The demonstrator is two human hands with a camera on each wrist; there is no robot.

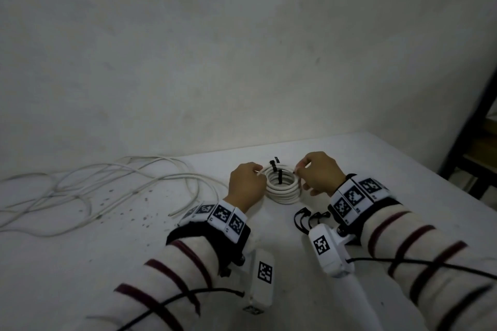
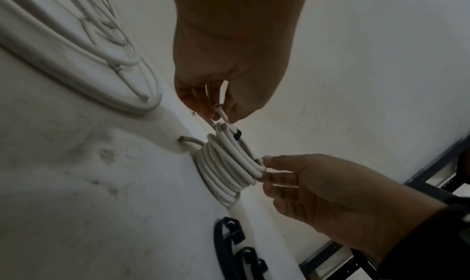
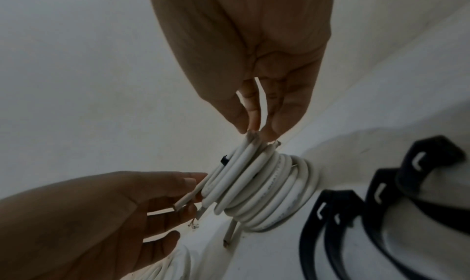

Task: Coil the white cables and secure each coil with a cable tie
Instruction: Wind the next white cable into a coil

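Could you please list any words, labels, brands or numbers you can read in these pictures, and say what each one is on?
No readable words or numbers anywhere.
Wrist bands: black-and-white square code markers, patterns only; tiny marks beside them are too small to read.
Wrist camera housings: the same kind of marker, no text.
White cable coil: faint jacket print, too blurred to read.

Loose white cables [image 1: 80, 188] run off the left edge.

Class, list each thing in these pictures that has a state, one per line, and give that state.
Coiled white cable: wound, on the table, black ties on it.
Loose white cables: uncoiled, tangled.
Spare cable ties: looped, lying unused.
Left hand: pinching a cable end.
Right hand: pinching the coil's top turn.
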